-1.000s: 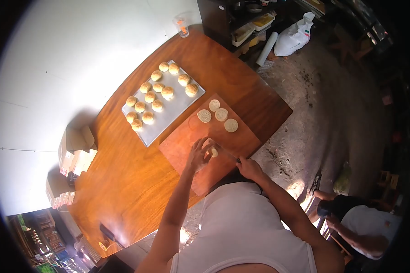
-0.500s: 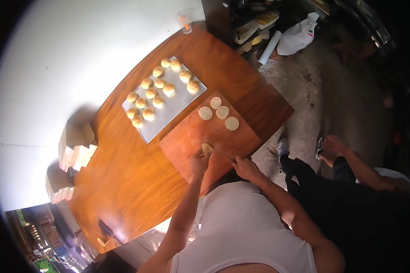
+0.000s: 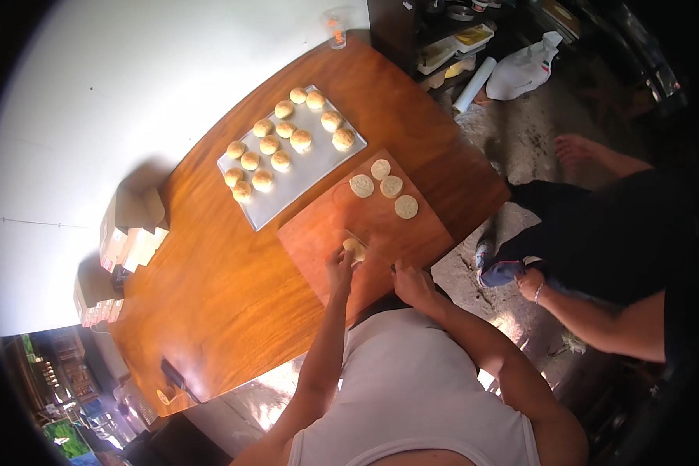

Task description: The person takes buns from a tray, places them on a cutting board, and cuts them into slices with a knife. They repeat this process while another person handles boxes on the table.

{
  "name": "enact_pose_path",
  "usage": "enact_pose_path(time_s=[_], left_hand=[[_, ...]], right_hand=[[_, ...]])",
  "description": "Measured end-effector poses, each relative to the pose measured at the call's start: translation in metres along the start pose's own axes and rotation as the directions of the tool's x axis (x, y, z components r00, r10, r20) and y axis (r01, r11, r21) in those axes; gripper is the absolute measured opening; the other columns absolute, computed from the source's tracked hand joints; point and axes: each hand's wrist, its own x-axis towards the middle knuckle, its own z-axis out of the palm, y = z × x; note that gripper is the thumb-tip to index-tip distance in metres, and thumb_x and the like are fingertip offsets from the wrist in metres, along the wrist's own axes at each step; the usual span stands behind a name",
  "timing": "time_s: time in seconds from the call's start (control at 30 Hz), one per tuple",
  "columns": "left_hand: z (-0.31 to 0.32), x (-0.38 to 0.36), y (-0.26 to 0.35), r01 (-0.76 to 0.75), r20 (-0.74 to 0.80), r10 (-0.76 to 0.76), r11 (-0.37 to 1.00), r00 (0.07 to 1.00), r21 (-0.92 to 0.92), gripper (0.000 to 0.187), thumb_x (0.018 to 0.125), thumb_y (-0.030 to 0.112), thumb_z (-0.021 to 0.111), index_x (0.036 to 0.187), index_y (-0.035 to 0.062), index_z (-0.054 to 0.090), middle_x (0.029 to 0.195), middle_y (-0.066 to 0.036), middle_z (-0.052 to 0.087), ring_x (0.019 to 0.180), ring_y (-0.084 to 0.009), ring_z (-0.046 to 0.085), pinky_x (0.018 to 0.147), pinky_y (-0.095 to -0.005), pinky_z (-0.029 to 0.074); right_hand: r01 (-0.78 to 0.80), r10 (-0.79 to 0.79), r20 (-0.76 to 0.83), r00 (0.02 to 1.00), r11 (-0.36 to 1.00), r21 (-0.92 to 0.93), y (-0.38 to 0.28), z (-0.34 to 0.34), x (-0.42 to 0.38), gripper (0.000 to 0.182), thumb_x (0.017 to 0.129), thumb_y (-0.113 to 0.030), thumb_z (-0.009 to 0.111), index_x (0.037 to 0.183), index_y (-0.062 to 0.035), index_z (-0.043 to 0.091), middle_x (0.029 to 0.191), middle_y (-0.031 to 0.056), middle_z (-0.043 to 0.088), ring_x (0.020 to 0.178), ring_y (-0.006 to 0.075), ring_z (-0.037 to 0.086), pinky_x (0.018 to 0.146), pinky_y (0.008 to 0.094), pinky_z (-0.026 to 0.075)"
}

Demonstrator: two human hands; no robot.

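Two hands at work over one reddish board [image 3: 318, 221], set on the wooden table [image 3: 233, 311], near its edge. Left hand [image 3: 339, 270]: grip narrow, thumb and fingers about one pale round [image 3: 355, 248], which lies at the near part of the board. Right hand [image 3: 415, 286]: grip closed on the dark handle of one knife [image 3: 394, 266], at the board's near right side; blade thin and faint, pointing toward the held round. Whether the edge touches it, cannot tell.

Farther up the board, four loose rounds [image 3: 391, 186], flat and pale, grouped close together. Count on board, held one included: five.

Beyond the board, one metal tray [image 3: 291, 186], laid slantwise on the table. On it, fifteen buns [image 3: 300, 140], golden on top; the tray's near right part is bare.

Far end of table: one clear cup [image 3: 336, 35] with orange marks. Opposite end: one dark flat object [image 3: 180, 379], make unclear.

Past the table: one white bag [image 3: 524, 70], one white roll [image 3: 474, 84] beside it. At right, one other person [image 3: 606, 241] in dark clothing, one hand [image 3: 530, 285] lowered, light band at the wrist.
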Motion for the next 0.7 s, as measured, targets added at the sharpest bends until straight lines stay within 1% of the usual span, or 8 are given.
enact_pose_path(time_s=[0.03, 0.1, 0.23, 0.3, 0.4, 0.5, 0.57, 0.7], left_hand=[[0.000, 0.003, -0.003, 0.001, 0.000, -0.001, 1.000, 1.000, -0.001, 0.042, 0.097, 0.018, 0.063, 0.131, -0.0058, 0.056, 0.113, -0.018, 0.066, 0.096, -0.0231, 0.068, 0.079, -0.0322, 0.061], [0.000, 0.006, -0.004, -0.053, 0.007, 0.053, 0.998, 0.999, 0.044, 0.048, 0.095, 0.019, 0.066, 0.135, -0.0042, 0.053, 0.112, -0.018, 0.066, 0.094, -0.0227, 0.069, 0.076, -0.0315, 0.061], [0.007, 0.010, -0.006, -0.071, 0.013, 0.070, 0.996, 0.997, 0.056, 0.048, 0.093, 0.018, 0.068, 0.134, -0.0042, 0.054, 0.110, -0.017, 0.066, 0.090, -0.0216, 0.069, 0.073, -0.0309, 0.061], [0.008, 0.012, -0.005, -0.072, 0.002, 0.072, 0.992, 0.997, 0.100, 0.048, 0.093, 0.019, 0.069, 0.133, -0.0034, 0.055, 0.110, -0.016, 0.066, 0.087, -0.0206, 0.069, 0.072, -0.0307, 0.061], [0.007, 0.011, -0.005, -0.067, 0.017, 0.066, 0.996, 0.998, 0.056, 0.047, 0.093, 0.019, 0.069, 0.132, -0.0027, 0.056, 0.109, -0.016, 0.066, 0.086, -0.0201, 0.068, 0.071, -0.0306, 0.061], [0.006, 0.014, -0.005, -0.090, 0.017, 0.089, 0.992, 0.996, 0.083, 0.046, 0.093, 0.020, 0.069, 0.131, -0.0021, 0.057, 0.108, -0.016, 0.067, 0.086, -0.0200, 0.069, 0.070, -0.0304, 0.061], [0.006, 0.013, -0.005, -0.085, 0.014, 0.084, 0.992, 0.996, 0.089, 0.045, 0.093, 0.019, 0.069, 0.131, -0.0019, 0.057, 0.108, -0.016, 0.067, 0.087, -0.0200, 0.069, 0.070, -0.0305, 0.061], [0.010, 0.010, -0.001, -0.103, -0.003, 0.104, 0.990, 0.995, 0.098, 0.046, 0.092, 0.018, 0.069, 0.132, -0.0010, 0.057, 0.108, -0.017, 0.066, 0.086, -0.0203, 0.069, 0.069, -0.0300, 0.061]], right_hand=[[0.004, -0.004, -0.012, 1.000, 1.000, 0.003, -0.001, -0.002, -0.002, 0.022, 0.097, -0.020, 0.053, 0.100, 0.0011, 0.050, 0.072, 0.0273, 0.067, 0.074, 0.0451, 0.069, 0.068, 0.0528, 0.056], [0.009, -0.009, -0.023, 1.000, 1.000, 0.006, -0.006, -0.007, -0.008, 0.021, 0.097, -0.020, 0.052, 0.100, 0.0012, 0.050, 0.072, 0.0275, 0.066, 0.074, 0.0453, 0.069, 0.068, 0.0527, 0.056], [-0.012, 0.014, -0.043, 0.999, 0.999, 0.047, -0.015, -0.015, -0.020, 0.021, 0.098, -0.019, 0.053, 0.099, 0.0012, 0.048, 0.071, 0.0275, 0.066, 0.072, 0.0457, 0.069, 0.064, 0.0526, 0.056], [-0.021, 0.023, -0.042, 0.999, 0.998, 0.054, -0.015, -0.015, -0.021, 0.022, 0.098, -0.020, 0.053, 0.099, 0.0012, 0.048, 0.070, 0.0275, 0.066, 0.071, 0.0457, 0.069, 0.063, 0.0524, 0.056], [-0.013, 0.015, -0.046, 0.999, 0.999, 0.049, -0.014, -0.011, -0.020, 0.022, 0.098, -0.020, 0.053, 0.099, 0.0011, 0.048, 0.070, 0.0275, 0.066, 0.070, 0.0452, 0.069, 0.062, 0.0522, 0.056], [0.002, 0.000, -0.053, 0.999, 0.999, 0.043, -0.012, -0.009, -0.021, 0.023, 0.098, -0.021, 0.053, 0.099, 0.0012, 0.048, 0.069, 0.0275, 0.066, 0.070, 0.0448, 0.069, 0.062, 0.0516, 0.057], [0.032, -0.027, -0.064, 0.998, 0.997, 0.073, -0.009, -0.005, -0.021, 0.028, 0.097, -0.022, 0.055, 0.103, 0.0039, 0.048, 0.067, 0.0279, 0.064, 0.068, 0.0473, 0.067, 0.060, 0.0552, 0.055], [0.035, -0.030, -0.065, 0.997, 0.997, 0.073, -0.008, -0.004, -0.020, 0.027, 0.097, -0.022, 0.055, 0.103, 0.0038, 0.048, 0.066, 0.0281, 0.064, 0.067, 0.0468, 0.067, 0.059, 0.0548, 0.055]])
